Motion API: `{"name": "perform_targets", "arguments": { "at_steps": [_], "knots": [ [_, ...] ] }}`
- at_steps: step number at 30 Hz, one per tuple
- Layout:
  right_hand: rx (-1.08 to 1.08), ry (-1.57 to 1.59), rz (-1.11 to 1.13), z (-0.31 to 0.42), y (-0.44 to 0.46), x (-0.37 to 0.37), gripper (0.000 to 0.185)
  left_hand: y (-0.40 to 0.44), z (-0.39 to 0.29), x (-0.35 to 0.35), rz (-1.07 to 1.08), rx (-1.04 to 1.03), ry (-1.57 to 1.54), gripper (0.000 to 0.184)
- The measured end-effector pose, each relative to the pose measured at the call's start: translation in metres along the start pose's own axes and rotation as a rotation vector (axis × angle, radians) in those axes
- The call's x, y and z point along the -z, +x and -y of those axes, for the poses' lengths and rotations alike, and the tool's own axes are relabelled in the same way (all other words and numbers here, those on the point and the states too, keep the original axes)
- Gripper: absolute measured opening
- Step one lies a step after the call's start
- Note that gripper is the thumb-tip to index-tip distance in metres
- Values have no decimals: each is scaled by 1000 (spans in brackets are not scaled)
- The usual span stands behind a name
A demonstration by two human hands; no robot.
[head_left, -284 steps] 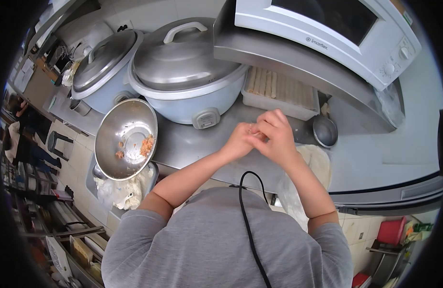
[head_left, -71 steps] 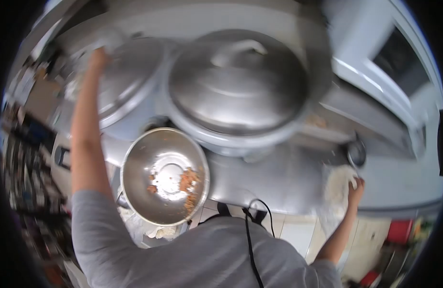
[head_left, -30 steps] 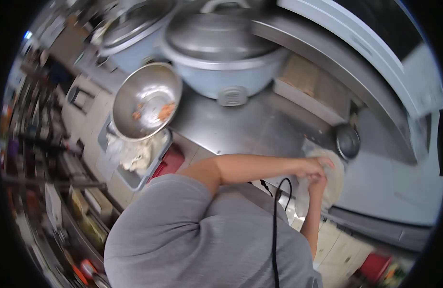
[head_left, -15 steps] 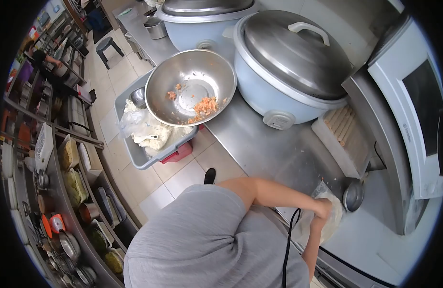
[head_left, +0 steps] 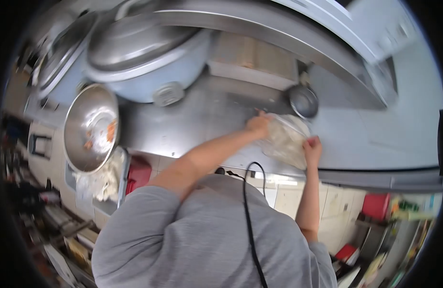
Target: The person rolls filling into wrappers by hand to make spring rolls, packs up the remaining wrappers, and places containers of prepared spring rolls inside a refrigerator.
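A clear plastic bag with pale, round, flat sheets (head_left: pixel 284 141) lies near the counter's front edge. My left hand (head_left: pixel 259 125) is at the bag's upper left edge, its fingers closed on the plastic. At the right side, my right hand (head_left: pixel 312 145) is closed in a pinch on the bag's edge. Just above the bag sits a small dark metal bowl (head_left: pixel 304 102). Motion blurs the view somewhat.
A large steel bowl (head_left: pixel 91 128) with orange bits stands at the left, over a bin of white stuff (head_left: pixel 106 180). Two lidded cookers (head_left: pixel 149 79) line the back. A rectangular tray (head_left: pixel 252 77) sits under the metal shelf (head_left: pixel 274 31). A black cord hangs before my shirt.
My hands, together at the bag half a second ago, have moved apart to its two sides. The bag is spread between them. The view has swung to the right.
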State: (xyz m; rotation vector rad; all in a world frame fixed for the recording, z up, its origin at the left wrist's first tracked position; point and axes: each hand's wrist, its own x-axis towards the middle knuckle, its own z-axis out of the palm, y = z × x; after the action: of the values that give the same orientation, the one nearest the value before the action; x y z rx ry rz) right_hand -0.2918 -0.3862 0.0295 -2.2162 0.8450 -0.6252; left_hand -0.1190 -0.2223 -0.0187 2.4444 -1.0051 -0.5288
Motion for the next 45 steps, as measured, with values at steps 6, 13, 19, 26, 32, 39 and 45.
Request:
{"name": "perform_targets", "arguments": {
  "at_steps": [6, 13, 19, 26, 32, 39, 45],
  "knots": [
    [-10, 488, -2, 75, 4, 43, 21, -10, -27, 36, 4, -319, 48, 61],
    [122, 1065, -20, 140, 27, 135, 18, -10, -26, 10, 111, -348, 82, 62],
    [167, 1300, -216, 182, 39, 161, 22, -42, -25, 35, 156, -348, 211, 54],
    [177, 910, 100, 205, 40, 54, 17, -84, 6, 153, -172, -418, -550, 33],
    [105, 741, 457, 163, -7, -149, 20, -112, 60, 152, 93, 101, -1813, 45],
    [175, 474, 516, 156, -50, -209, 14, -116, 141, 108, 35, 283, -1711, 28],
    [343, 199, 335, 198, -70, -192, 15, -125, 140, 112, 38, 240, -1625, 24]
  ]
}}
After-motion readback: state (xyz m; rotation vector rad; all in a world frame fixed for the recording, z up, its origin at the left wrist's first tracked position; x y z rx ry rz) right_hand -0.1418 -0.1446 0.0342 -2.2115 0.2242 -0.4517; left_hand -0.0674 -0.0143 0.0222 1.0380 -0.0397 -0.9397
